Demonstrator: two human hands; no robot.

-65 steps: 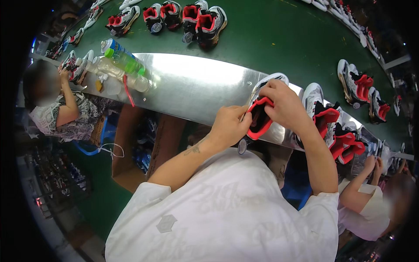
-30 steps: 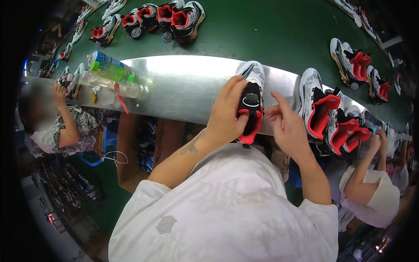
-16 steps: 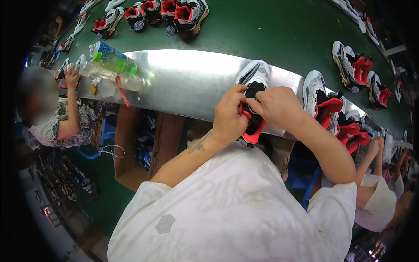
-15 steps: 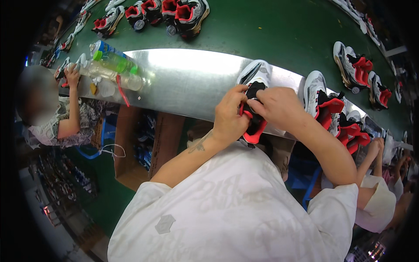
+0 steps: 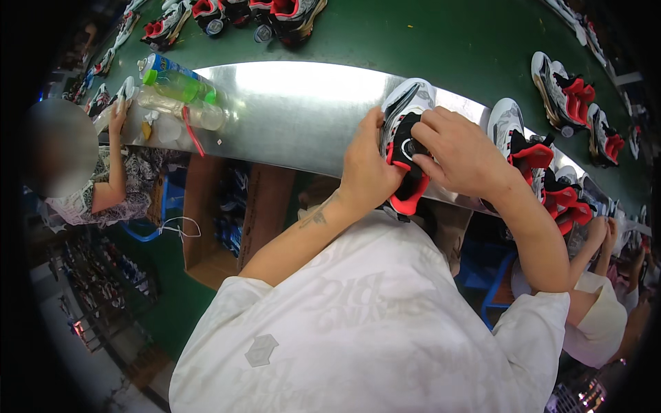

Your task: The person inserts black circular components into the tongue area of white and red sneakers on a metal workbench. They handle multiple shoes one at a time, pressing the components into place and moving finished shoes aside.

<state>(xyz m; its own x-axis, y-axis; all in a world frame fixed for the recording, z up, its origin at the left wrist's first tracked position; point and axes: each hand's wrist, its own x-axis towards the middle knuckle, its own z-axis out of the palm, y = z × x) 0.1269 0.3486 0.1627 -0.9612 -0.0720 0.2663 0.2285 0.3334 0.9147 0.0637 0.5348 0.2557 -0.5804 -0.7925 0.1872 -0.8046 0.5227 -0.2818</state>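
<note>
A white and grey sneaker (image 5: 416, 100) with a black tongue (image 5: 402, 131) and red lining points its toe away from me over the metal tabletop. My left hand (image 5: 369, 160) is closed round its left side, the thumb near the laces. On the other side my right hand (image 5: 463, 149) has its fingers curled and pinching at the edge of the tongue, where a white ring mark shows. The right fingertips are partly hidden. Just right of my right hand stand several similar sneakers (image 5: 507, 118) with red linings folded outward.
A shiny metal tabletop (image 5: 289, 117) borders a green surface (image 5: 372, 34) bearing more sneakers (image 5: 561, 89). Plastic bottles (image 5: 180, 93) and a red strip (image 5: 193, 131) lie at left. An open cardboard box (image 5: 265, 206) stands below. People work on both sides, one at left (image 5: 110, 179).
My right hand has moved slightly right and opened its grip a little, uncovering the tongue and its white ring mark. My left hand has slid along the shoe's side, its fingers straighter.
</note>
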